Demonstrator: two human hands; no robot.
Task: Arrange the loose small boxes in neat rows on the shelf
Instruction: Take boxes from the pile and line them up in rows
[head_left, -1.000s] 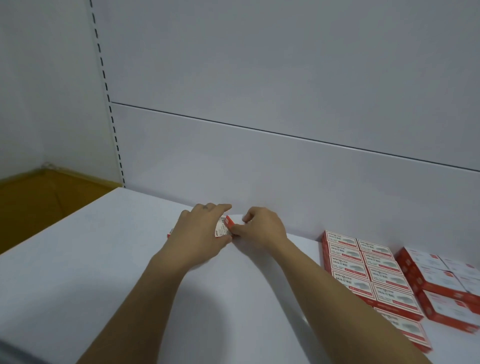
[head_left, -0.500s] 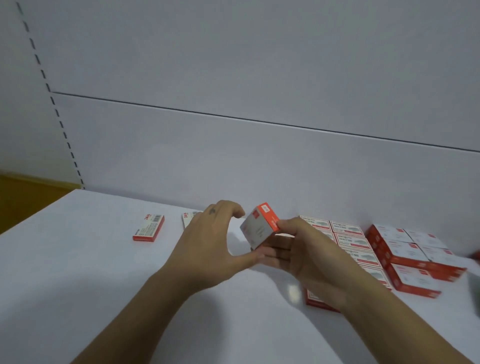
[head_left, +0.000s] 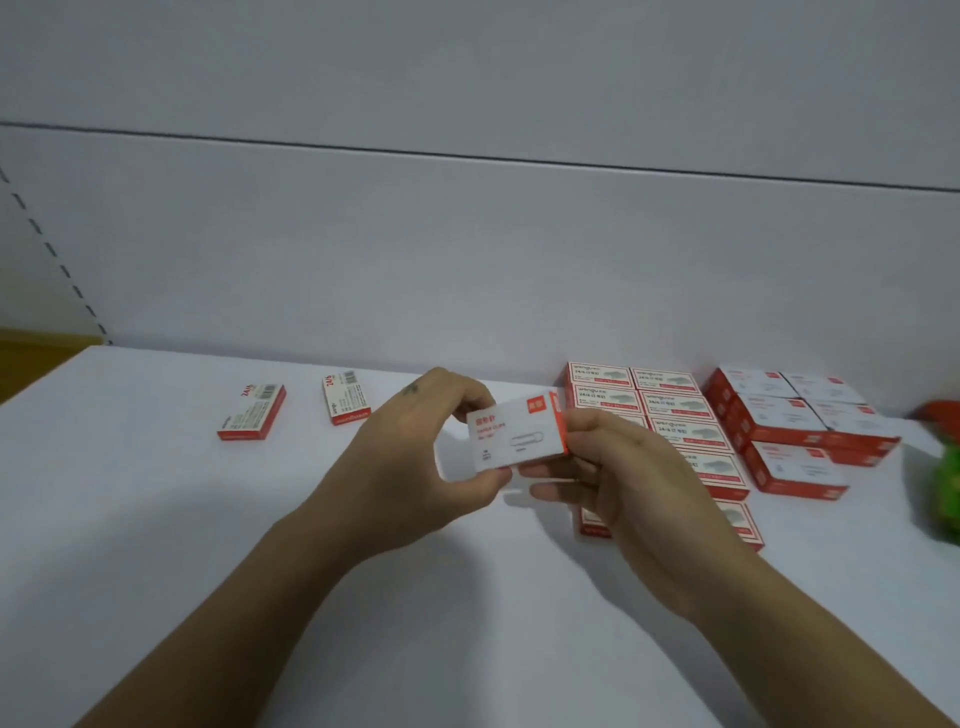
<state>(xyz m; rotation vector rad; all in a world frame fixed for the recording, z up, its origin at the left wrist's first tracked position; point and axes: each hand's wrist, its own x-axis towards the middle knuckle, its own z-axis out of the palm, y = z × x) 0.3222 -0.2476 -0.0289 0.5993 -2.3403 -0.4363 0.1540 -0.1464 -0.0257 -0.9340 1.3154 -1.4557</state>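
My left grip (head_left: 410, 457) and right grip (head_left: 623, 483) hold one box (head_left: 514, 439); rows (head_left: 670, 410) line the shelf's (head_left: 156, 519) back edge, two loose boxes (head_left: 252, 413) (head_left: 345, 397) wait.

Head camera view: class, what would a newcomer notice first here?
A small white box is held up mid-frame between the left hand and right hand. Behind it to the right, red-and-white boxes lie in neat rows against the back wall, while two loose boxes lie apart at the left.
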